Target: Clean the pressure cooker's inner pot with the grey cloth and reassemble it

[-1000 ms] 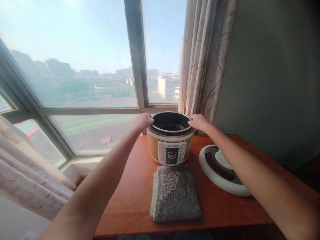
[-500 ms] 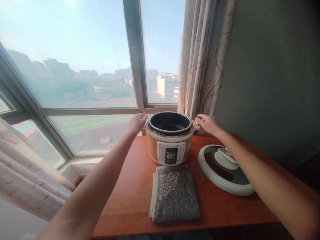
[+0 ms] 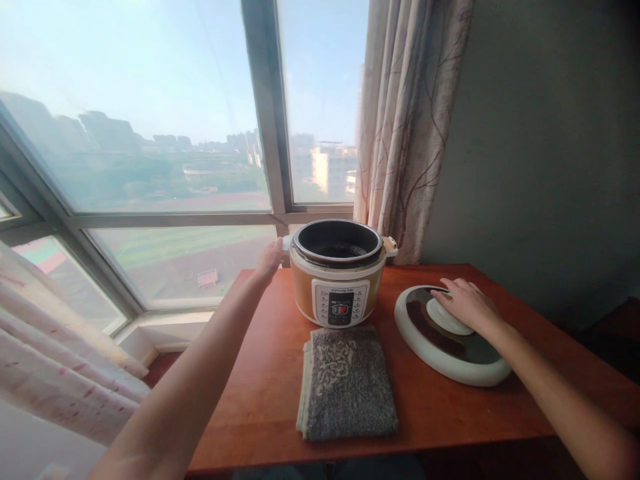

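An electric pressure cooker (image 3: 305,283), lidless, stands upright near the table's far edge, its dark inner pot (image 3: 337,241) showing. Beside its white left side handle is my left hand (image 3: 270,259), fingers curled and touching the handle's outer end; their far side is hidden. The round cooker lid (image 3: 415,337) lies flat to the right, knob up. Over that white knob (image 3: 450,319) my right hand (image 3: 467,303) is spread, fingers stretched across its top and thumb at its near side. The lid rests on the table.
A folded grey towel (image 3: 350,390) lies in front of the cooker on the reddish wooden table (image 3: 250,400). Behind are a large window (image 3: 175,167) and a patterned curtain (image 3: 405,133). Another curtain (image 3: 60,347) hangs at the left.
My right hand has left the cooker's right handle and moved right and nearer, onto the lid's knob. My left hand has shifted slightly outward and down at the left handle.
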The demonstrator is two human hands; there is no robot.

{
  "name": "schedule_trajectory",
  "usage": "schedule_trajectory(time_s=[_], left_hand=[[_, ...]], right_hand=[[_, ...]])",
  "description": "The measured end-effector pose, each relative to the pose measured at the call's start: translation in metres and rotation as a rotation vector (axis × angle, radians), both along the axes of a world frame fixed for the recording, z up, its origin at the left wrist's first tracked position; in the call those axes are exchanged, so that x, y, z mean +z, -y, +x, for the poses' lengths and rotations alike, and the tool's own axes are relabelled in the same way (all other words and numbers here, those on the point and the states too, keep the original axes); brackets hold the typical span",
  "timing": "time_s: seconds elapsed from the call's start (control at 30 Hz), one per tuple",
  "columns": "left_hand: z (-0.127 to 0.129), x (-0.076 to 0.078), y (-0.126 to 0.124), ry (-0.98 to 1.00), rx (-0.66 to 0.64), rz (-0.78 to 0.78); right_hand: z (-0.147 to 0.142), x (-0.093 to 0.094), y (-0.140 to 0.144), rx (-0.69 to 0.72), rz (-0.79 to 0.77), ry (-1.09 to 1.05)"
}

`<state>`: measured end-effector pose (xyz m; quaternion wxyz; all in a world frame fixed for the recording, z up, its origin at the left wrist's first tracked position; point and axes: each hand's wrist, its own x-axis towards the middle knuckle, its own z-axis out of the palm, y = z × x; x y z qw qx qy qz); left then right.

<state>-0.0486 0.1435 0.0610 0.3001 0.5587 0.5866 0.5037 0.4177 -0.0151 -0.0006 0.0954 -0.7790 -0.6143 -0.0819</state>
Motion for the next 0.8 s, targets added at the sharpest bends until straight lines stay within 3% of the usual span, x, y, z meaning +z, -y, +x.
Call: schedule_trajectory(time_s=[0.1, 0.33, 0.57, 0.8], left_hand=[[0.003, -0.002, -0.001, 0.083, -0.005, -0.023], [0.010, -0.002, 0.002, 0.211, -0.036, -0.044], [0.016, -0.008, 0.004, 0.286, -0.034, -0.027], [0.016, -0.012, 0.006, 0.271, -0.037, 0.012]], right_hand=[[0.007, -0.018, 0.014, -0.015, -0.046, 0.070], [0.020, -0.042, 0.026, -0.020, 0.030, 0.099], [0.020, -0.046, 0.020, -0.047, 0.038, 0.007], [0.021, -0.047, 0.019, -0.013, 0.161, -0.089]])
